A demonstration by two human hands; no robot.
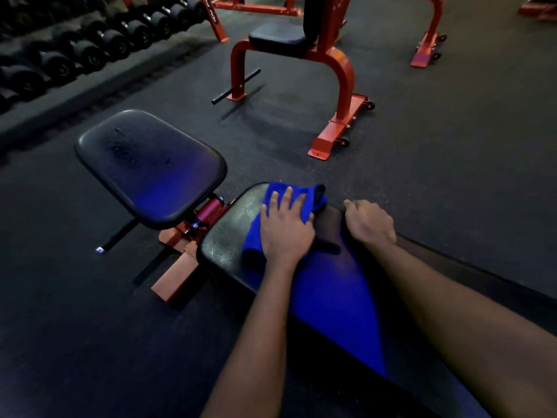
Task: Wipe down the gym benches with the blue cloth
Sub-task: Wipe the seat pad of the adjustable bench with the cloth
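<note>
Blue cloth (304,200) sits bunched under your left grip (286,227), at the end of the long pad (223,236). Left grip: flat, fingers spread and straight, palm pressing the cloth down, no pinch. Right grip (369,221): just right of the left one, off the cloth, fingers curled over the pad's side edge, holding it like a brace; fingertips hidden.

Cloth pokes out ahead of the left grip's fingers, and a fold trails back beside your wrist. Left of the left grip the pad surface is grey, speckled and streaky. That reads as damp film or dirt, can't tell which. Behind both grips, under your forearms, the pad shows a strong blue patch. Cloth or light, can't tell.

Further left and ahead: seat pad (150,167), apart from the long pad, dull smudges in its middle. Judged not wiped yet. Well ahead of the grips: second bench (277,40) on a red frame (343,73). Far left: dumbbells (90,49) in a row.

Progress call: early. You're on the first pad's end. How much of this pad is done is unclear. Seat pad and second bench look left to do.
</note>
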